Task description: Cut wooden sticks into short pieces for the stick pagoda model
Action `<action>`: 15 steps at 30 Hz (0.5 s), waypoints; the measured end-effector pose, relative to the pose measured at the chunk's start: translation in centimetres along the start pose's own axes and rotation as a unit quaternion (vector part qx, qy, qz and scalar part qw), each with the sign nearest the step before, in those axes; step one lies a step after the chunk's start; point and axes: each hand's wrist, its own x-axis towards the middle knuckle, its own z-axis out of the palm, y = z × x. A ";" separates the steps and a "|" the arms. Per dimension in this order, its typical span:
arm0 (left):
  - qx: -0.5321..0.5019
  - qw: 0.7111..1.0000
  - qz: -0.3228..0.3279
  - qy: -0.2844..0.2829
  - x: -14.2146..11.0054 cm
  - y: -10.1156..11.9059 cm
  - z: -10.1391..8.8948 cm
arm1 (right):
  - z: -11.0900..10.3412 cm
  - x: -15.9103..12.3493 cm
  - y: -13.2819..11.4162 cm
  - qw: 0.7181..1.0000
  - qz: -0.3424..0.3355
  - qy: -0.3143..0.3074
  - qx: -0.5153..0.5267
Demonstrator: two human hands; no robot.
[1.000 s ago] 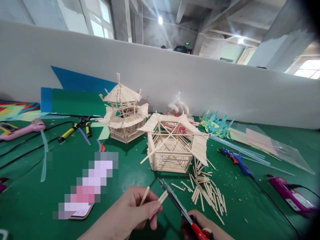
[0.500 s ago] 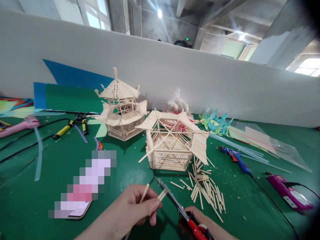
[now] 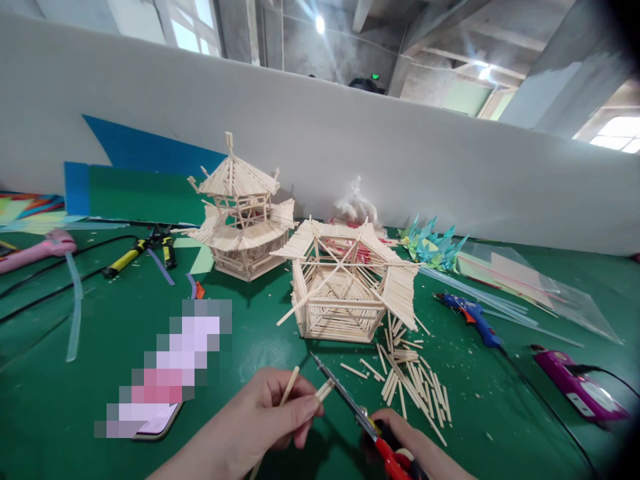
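Note:
Thin wooden sticks [image 3: 289, 385] are pinched in my left hand [image 3: 280, 413]; a long one runs down through the fist and short ends poke out past the thumb. My right hand [image 3: 407, 440] grips red-handled scissors [image 3: 384, 448], blades pointing up and left. Those blades lie right beside the short stick ends; whether they touch cannot be made out. Just beyond both hands stands a half-roofed stick pavilion [image 3: 345, 303], its top open with crossed sticks. Loose cut sticks [image 3: 417, 387] are scattered to its right.
A taller stick pagoda [image 3: 245, 227] stands behind left. A phone with a blurred screen [image 3: 165, 380] lies at left, near yellow-handled pliers [image 3: 125, 259] and a pink glue gun [image 3: 37, 253]. On the right are a blue glue gun [image 3: 473, 320] and a purple corded device [image 3: 577, 387].
The scissor blades look more closed together than before, and the right hand has shifted slightly. My left hand keeps its hold on the sticks.

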 end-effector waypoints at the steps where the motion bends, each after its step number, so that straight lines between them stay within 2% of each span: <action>1: 0.002 1.000 0.000 0.000 -0.1 0.1 0.0 | 0.0 -0.2 -0.1 1.000 -0.006 0.004 -0.016; 8: 0.011 1.000 0.013 -0.002 -0.6 0.8 0.3 | 0.3 -0.8 -0.2 0.983 -0.027 0.036 -0.179; 15: 0.003 1.000 0.011 -0.011 -0.6 0.7 0.5 | 0.3 -1.3 -0.6 0.982 -0.015 0.012 -0.189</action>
